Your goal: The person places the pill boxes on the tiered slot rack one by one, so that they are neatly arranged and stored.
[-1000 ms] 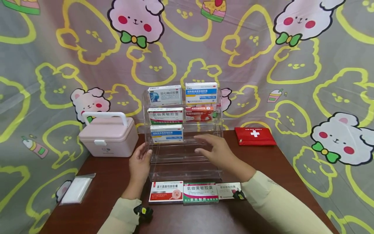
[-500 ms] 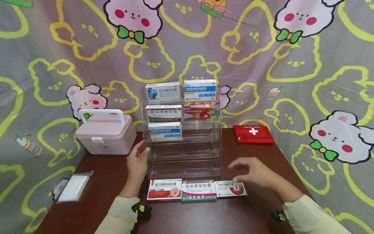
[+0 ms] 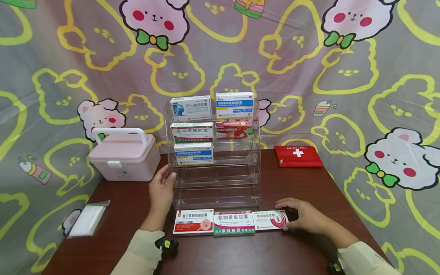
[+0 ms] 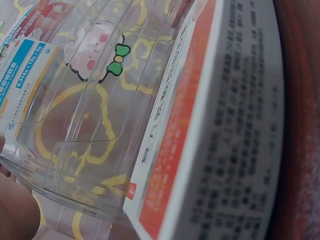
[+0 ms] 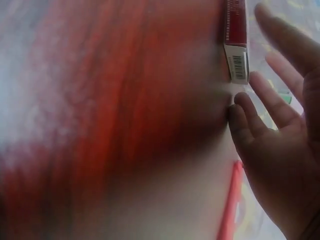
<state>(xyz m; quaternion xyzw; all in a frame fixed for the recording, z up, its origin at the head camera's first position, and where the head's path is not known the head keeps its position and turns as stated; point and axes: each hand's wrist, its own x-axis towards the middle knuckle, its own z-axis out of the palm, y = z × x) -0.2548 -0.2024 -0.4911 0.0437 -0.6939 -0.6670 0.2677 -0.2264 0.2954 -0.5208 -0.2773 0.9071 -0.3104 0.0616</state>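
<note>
A clear tiered display rack (image 3: 216,188) holds medicine boxes on its upper three tiers. My left hand (image 3: 161,193) grips its left side; in the left wrist view only part of that hand (image 4: 17,207) shows at the rack's edge. Before the rack lie three boxes in a row: a red-and-white box (image 3: 193,222), a green-and-white box (image 3: 234,223) and a smaller white box with red arcs (image 3: 269,220). My right hand (image 3: 306,218) is around the smaller box's right end, thumb in front and fingers behind. In the right wrist view its fingers (image 5: 275,102) are spread beside the box's barcoded end.
A pink lidded case (image 3: 124,160) with a white handle stands left of the rack. A red first aid pouch (image 3: 299,156) lies at the back right. On the left is a white packet in clear plastic (image 3: 88,221). A patterned curtain surrounds the table.
My right hand has left the front of the rack's middle tiers and come down and right to the smaller white box's end. The left hand has stayed at the rack's side.
</note>
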